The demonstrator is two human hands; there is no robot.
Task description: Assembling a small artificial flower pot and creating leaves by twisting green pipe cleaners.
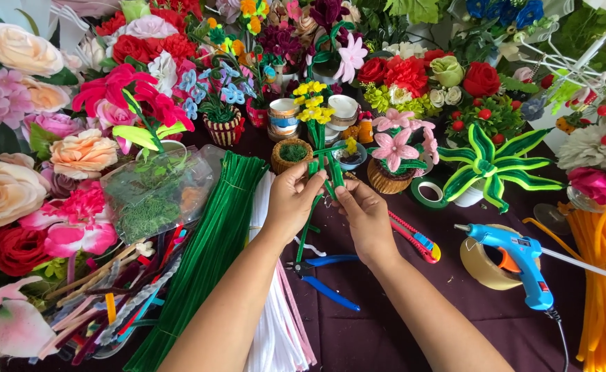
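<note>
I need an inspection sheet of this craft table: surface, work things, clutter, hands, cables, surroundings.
Surface: table under a dark maroon cloth, crowded.
Job's things: yellow-flowered green stem, held upright by both hands.
Clutter: bundle of green pipe cleaners, white pipe cleaners, blue-handled pliers, red utility knife, tape roll, bag of moss.
Hands: left hand and right hand both pinch the stem.
Cables: black cord from the blue glue gun.
Surroundings: many artificial flowers and small potted ones.
</note>
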